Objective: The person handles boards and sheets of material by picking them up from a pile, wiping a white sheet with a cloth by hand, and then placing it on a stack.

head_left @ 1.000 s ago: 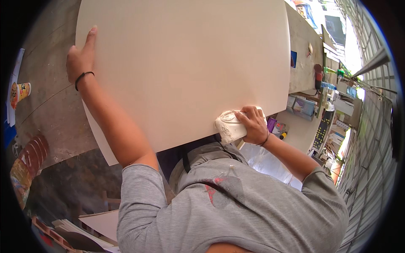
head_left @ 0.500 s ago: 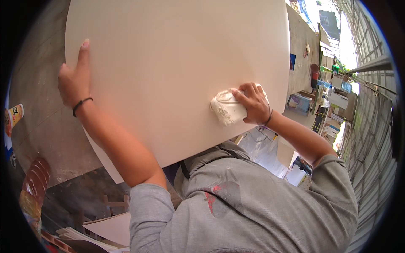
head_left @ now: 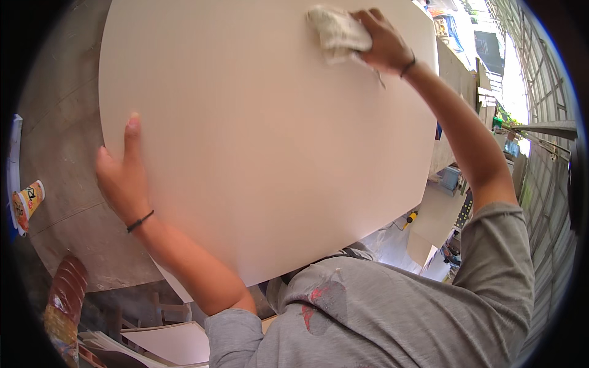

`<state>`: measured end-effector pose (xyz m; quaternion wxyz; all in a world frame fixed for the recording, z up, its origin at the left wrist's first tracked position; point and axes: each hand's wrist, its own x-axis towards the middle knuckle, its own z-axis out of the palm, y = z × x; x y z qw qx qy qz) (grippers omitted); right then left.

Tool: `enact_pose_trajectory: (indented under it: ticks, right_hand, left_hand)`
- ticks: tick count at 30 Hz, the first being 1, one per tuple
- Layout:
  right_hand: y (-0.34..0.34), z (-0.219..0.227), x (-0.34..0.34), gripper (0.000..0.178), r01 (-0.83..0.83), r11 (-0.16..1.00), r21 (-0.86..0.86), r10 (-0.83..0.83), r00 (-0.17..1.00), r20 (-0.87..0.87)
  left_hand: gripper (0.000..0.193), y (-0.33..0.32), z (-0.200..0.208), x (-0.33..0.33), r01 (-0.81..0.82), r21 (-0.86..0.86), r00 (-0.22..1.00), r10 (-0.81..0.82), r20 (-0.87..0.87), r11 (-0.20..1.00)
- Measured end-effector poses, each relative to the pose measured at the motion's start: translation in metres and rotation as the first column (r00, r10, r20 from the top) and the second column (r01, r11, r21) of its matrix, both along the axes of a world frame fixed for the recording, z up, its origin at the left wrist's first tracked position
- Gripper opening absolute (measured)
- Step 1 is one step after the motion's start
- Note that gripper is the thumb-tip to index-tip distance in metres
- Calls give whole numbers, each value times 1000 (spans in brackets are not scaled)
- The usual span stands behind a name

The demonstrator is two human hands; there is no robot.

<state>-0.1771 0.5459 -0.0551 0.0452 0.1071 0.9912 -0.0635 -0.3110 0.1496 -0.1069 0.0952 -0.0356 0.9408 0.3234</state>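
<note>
A large white panel (head_left: 264, 147) lies flat in front of me and fills most of the view. At its left edge, my left hand (head_left: 126, 181) grips it, thumb stretched along the top face; the other fingers are largely hidden at the edge. Toward the far right part of the panel, my right hand (head_left: 386, 46) is closed on a bunched white cloth (head_left: 337, 34). The cloth rests against the panel's face and is slightly blurred.
Under the panel, a worn grey-brown table (head_left: 67, 135) shows on the left. A printed paper cup (head_left: 29, 204) lies there, near a roll wrapped in brown plastic (head_left: 69, 282). Boards (head_left: 172, 340) are stacked below left. A yellow-and-black tool (head_left: 411, 218) sits beyond the panel's right corner.
My right hand has swept the cloth away from me, from the near right part of the panel to its far side. My left hand sits a little lower in view.
</note>
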Motion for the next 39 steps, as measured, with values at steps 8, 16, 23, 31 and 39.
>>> enact_pose_trajectory:
  ticks: [8, 16, 23, 31, 39]
  right_hand:
    - [62, -4, -90, 42, 152, 988, 31, -151, 988, -25]
    - [128, -32, -146, 52, 158, 964, 215, -159, 987, -11]
    - [66, 18, -100, 54, 285, 958, 31, -169, 647, -743]
    - [-129, 19, 144, 64, -232, 972, -41, 199, 901, -386]
    - [-274, 24, 238, 53, -74, 993, -90, 82, 992, 92]
  left_hand:
    - [73, 0, 8, 7, -28, -73, 1000, 27, -12, 997]
    - [74, 2, 4, 7, -38, -112, 999, 36, -25, 993]
    - [80, 2, -3, 0, -35, -189, 994, 14, -112, 981]
    - [83, -2, -4, -6, -8, -234, 998, -6, -60, 972]
    - [77, 2, -7, -8, 104, -159, 994, -107, -11, 982]
